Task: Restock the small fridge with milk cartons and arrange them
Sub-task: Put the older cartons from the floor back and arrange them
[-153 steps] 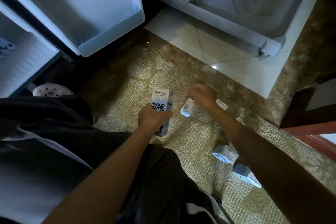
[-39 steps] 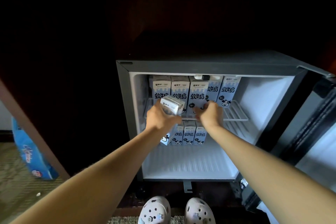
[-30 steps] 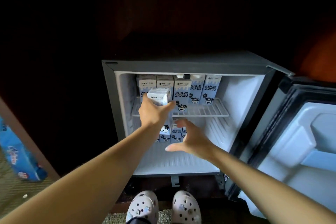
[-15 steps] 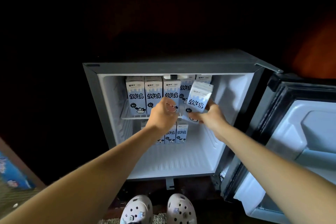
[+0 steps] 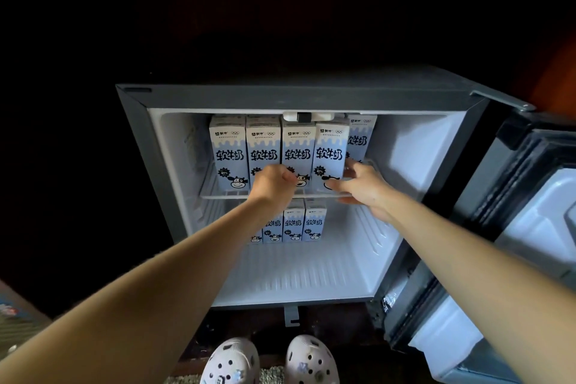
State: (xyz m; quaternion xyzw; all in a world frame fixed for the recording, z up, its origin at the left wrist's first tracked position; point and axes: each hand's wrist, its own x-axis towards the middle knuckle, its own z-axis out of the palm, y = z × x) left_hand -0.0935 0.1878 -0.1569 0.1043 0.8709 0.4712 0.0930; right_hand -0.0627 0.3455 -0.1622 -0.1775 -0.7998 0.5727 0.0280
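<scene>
- Changed since half a second ago: the fourth carton [image 5: 330, 150], which I held tilted in front of the shelf, now stands upright on the upper shelf [image 5: 218, 195], last on the right of the front row.
- Right hand [image 5: 361, 190]: clamped on the fourth carton low down, thumb across its front, fingers round its right side.
- Left hand [image 5: 272, 182]: fingers curled, knuckles against the lower fronts of the second and third cartons. I cannot tell whether it grips either one.
- Front row [image 5: 261, 150]: four cartons side by side, touching, upright, faces forward, at the left and middle of the shelf.
- Rear carton [image 5: 361, 137]: one more stands behind the fourth, further right, partly hidden.
- Lower row [image 5: 294, 223]: cartons upright at the back of the fridge floor, under the shelf. My left arm covers the leftmost ones.
- Fridge [image 5: 280, 98]: the door [image 5: 530, 196] stands open to the right.
- Clogs [image 5: 230, 362]: my pale pair shows at the bottom edge, in front of the fridge.
</scene>
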